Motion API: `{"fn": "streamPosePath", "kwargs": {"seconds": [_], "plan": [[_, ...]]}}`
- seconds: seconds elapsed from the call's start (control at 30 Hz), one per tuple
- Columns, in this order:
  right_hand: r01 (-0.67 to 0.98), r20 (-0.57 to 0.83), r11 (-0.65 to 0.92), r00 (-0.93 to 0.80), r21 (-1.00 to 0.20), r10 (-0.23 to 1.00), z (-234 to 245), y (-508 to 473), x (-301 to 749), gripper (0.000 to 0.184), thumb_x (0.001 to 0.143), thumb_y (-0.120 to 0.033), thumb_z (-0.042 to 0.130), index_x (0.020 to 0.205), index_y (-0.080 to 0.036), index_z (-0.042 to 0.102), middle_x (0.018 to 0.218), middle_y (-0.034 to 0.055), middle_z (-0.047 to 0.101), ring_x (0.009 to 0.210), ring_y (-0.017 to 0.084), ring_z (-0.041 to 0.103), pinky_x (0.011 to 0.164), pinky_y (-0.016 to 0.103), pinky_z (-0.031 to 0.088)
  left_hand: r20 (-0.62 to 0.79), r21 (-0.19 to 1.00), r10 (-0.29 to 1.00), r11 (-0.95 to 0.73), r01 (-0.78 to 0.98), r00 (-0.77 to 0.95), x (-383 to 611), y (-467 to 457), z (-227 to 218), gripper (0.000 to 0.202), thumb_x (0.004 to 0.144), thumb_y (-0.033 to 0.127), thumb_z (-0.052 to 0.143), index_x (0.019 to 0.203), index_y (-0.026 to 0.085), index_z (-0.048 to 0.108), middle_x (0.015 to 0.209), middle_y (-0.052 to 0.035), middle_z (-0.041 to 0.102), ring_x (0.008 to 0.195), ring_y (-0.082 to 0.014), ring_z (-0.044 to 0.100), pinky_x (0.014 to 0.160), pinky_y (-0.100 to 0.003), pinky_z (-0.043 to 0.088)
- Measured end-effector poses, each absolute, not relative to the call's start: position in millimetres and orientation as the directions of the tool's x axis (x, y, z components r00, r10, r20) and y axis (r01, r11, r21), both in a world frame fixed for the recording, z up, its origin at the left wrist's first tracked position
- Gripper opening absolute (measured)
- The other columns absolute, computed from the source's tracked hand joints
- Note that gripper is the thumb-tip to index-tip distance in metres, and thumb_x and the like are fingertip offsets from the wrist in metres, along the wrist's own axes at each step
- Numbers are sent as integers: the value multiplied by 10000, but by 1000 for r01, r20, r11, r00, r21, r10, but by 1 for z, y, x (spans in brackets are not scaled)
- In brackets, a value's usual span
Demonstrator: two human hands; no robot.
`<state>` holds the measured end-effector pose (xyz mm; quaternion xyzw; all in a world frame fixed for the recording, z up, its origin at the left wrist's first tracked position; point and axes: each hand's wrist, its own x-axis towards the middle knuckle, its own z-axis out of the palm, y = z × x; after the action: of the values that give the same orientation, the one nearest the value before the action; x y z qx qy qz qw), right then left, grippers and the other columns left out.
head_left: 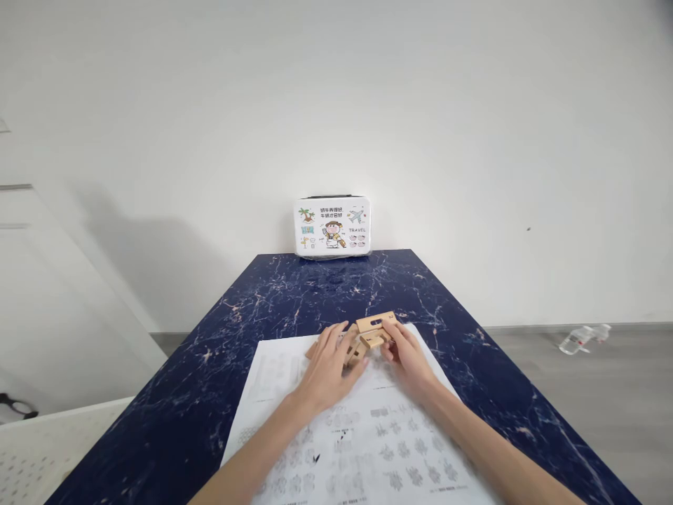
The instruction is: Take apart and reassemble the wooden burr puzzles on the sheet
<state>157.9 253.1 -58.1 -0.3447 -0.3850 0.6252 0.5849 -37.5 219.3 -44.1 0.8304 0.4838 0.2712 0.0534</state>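
A small wooden puzzle of notched blocks (371, 333) rests on a white printed sheet (368, 442) on the dark blue marble table (210, 379). My left hand (330, 365) lies over the puzzle's left side with fingers curved round its pieces. On the puzzle's right end my right hand (407, 354) is closed, fingertips pinching the blocks. Part of the puzzle is hidden under my left fingers.
A white box with cartoon travel pictures (332, 227) stands at the table's far edge against the wall. A clear plastic bottle (582, 338) lies on the grey floor at right. A white perforated surface (47, 449) sits low left.
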Motion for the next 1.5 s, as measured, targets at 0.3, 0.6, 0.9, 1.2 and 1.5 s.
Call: {"fn": "streamPosePath", "kwargs": {"seconds": [0.3,0.6,0.9,1.2,1.5], "plan": [[-512,-28,-72,-93,-856,995,-59,254,158,495,739,-590,862,809,-190,580,573,-71,453,463,58,365,420,192,252,345,323,781,-619,716,520,-39,220,-49,308,1009,319,613,1316,313,631,1467,-83,588,1297,-310,588,1080,-515,517],[-538,-39,-89,-104,-838,994,-65,259,162,495,739,-575,880,777,-192,569,551,-61,471,459,63,382,420,208,258,459,315,726,-671,671,511,-46,222,-50,272,1085,228,431,1196,264,676,1344,-74,617,1201,-236,627,1038,-434,560],[-507,-52,-99,-108,-856,993,-64,257,161,484,739,-574,876,782,-200,573,586,-52,472,480,73,381,437,230,232,505,277,851,-321,906,146,-123,257,-47,329,1081,207,361,1181,225,673,1347,-109,608,1340,-277,550,1118,-471,481],[-449,-57,-99,-107,-888,993,-58,253,158,501,737,-620,845,805,-205,573,586,-56,462,485,86,370,465,256,228,261,11,946,196,981,-192,-145,247,-27,423,1039,129,379,1391,222,593,1360,-141,558,1084,-300,622,924,-434,519],[-381,-25,-68,-117,-922,993,-59,252,156,501,747,-640,823,811,-202,588,595,-49,474,487,85,393,461,245,260,101,-168,968,246,955,-231,-121,229,-12,489,921,-20,383,1291,130,665,1309,-225,515,1088,-389,625,891,-589,503]]}}
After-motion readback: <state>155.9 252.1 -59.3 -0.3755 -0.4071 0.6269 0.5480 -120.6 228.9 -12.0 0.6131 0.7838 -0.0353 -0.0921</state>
